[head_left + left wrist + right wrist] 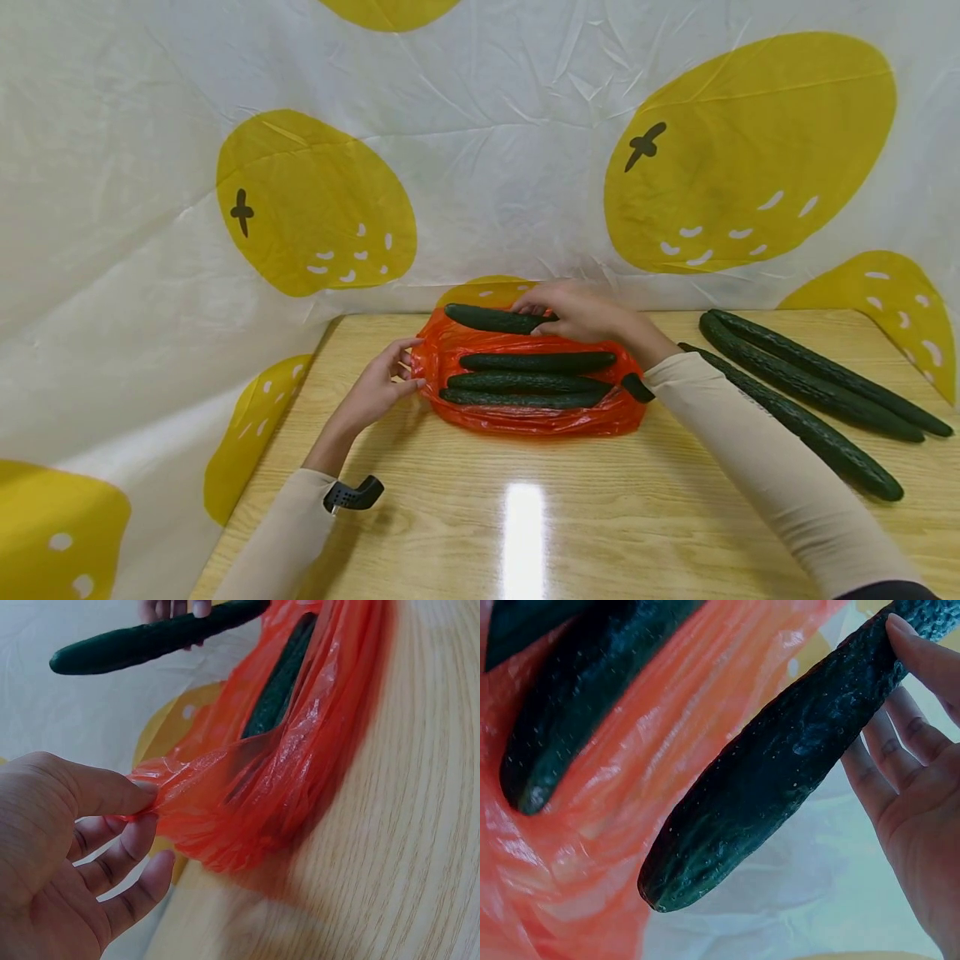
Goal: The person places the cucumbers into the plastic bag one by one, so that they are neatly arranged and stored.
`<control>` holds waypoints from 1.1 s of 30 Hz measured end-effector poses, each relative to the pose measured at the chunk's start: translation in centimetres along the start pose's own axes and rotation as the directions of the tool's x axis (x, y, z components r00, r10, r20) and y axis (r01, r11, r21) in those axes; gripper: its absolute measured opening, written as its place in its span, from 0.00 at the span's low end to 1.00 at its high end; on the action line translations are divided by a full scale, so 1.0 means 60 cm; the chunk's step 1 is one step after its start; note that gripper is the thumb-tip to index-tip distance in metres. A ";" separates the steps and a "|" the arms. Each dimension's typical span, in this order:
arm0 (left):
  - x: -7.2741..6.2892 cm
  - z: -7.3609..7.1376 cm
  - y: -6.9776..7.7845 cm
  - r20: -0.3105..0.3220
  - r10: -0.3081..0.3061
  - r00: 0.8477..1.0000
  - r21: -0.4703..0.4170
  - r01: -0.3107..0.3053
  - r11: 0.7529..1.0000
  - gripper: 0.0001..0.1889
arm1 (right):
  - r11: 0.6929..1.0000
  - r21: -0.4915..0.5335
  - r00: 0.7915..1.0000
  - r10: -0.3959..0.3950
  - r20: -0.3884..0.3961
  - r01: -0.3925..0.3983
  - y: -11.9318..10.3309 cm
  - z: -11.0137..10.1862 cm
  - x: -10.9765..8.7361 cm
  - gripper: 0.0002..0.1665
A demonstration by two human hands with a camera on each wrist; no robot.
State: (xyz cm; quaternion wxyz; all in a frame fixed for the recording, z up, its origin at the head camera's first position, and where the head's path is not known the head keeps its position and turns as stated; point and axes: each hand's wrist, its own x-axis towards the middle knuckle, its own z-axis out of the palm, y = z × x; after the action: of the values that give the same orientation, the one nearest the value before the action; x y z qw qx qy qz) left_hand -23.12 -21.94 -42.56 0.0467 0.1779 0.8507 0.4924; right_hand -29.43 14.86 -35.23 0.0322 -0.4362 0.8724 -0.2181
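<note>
A red plastic bag lies spread on the wooden table with three cucumbers in it, one of them the front cucumber. My left hand is at the bag's left end; in the left wrist view its thumb and forefinger pinch the gathered red film, the other fingers loosely bent. Above the bag's far side, my right hand grips another cucumber near its right end. Seen from the right wrist, thumb and fingers close around this held cucumber, whose free end points left over the bag.
Three long cucumbers lie slanting on the table at the right, the nearest cucumber partly behind my right sleeve. A white sheet with yellow fruit prints hangs behind and left of the wooden table. Small dark devices sit at both wrists.
</note>
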 end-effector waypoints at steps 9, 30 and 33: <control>-0.003 -0.001 -0.001 0.007 0.013 1.000 -0.001 -0.013 1.000 0.33 | 0.990 0.107 0.995 0.091 0.042 -0.095 0.014 0.030 0.001 0.27; -0.009 -0.002 0.001 0.012 0.025 1.000 -0.005 -0.025 1.000 0.32 | 0.972 0.031 0.968 0.228 0.103 -0.233 0.037 0.082 0.016 0.25; -0.009 -0.002 0.001 0.013 0.024 1.000 -0.007 -0.024 1.000 0.32 | 0.971 0.021 0.965 0.235 0.115 -0.238 0.038 0.087 0.018 0.24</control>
State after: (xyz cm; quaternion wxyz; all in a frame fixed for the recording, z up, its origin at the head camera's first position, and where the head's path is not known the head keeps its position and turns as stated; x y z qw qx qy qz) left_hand -22.65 -22.19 -42.49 0.0468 0.1911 0.8466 0.4945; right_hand -30.50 13.36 -40.74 0.1145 -0.3399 0.9111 -0.2032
